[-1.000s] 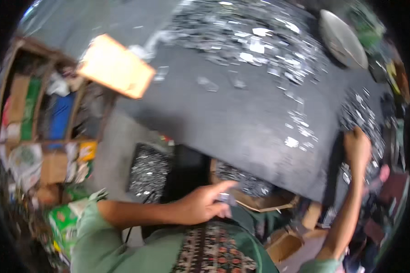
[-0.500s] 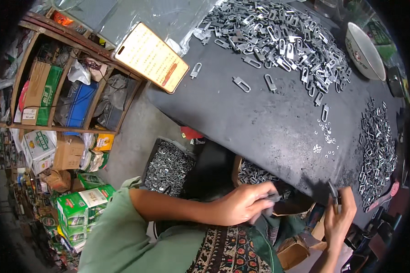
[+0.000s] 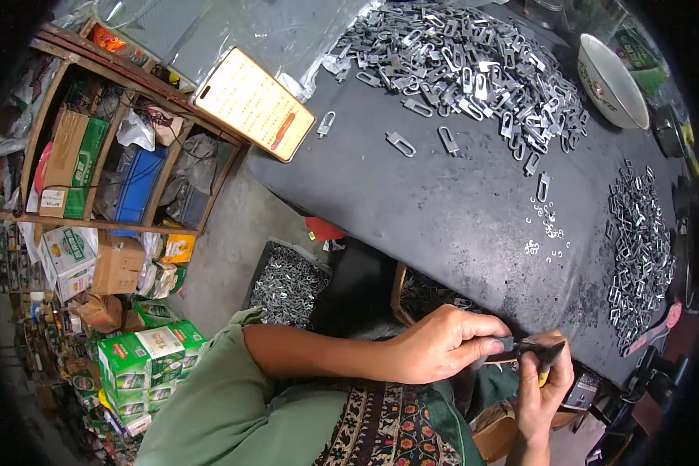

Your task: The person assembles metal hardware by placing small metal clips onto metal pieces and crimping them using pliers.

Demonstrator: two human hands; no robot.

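My left hand (image 3: 452, 347) pinches a small dark metal piece (image 3: 506, 342) between thumb and fingers, over the table's near edge. Most of the piece is hidden by my fingers. In my right hand (image 3: 542, 388) is a pair of pliers (image 3: 545, 351) with dark jaws and a bit of yellow handle showing. The pliers are at the end of the metal piece; I cannot tell whether the jaws grip it. Beyond the hands, small C-shaped metal rings (image 3: 550, 231) lie scattered on the black tabletop (image 3: 412, 210), below a single loop-shaped metal clasp (image 3: 544, 187).
A large heap of metal clasps (image 3: 474, 70) covers the far table, with a white bowl (image 3: 610, 81) beside it. Another clasp pile (image 3: 641, 248) lies right. A lit phone (image 3: 256, 105) rests at the far left corner. Below are a bin of small metal parts (image 3: 287, 283) and a shelf (image 3: 144, 221).
My right hand has moved left with the pliers, which now meet the metal piece. My left hand has shifted slightly right. The view has shifted a little.
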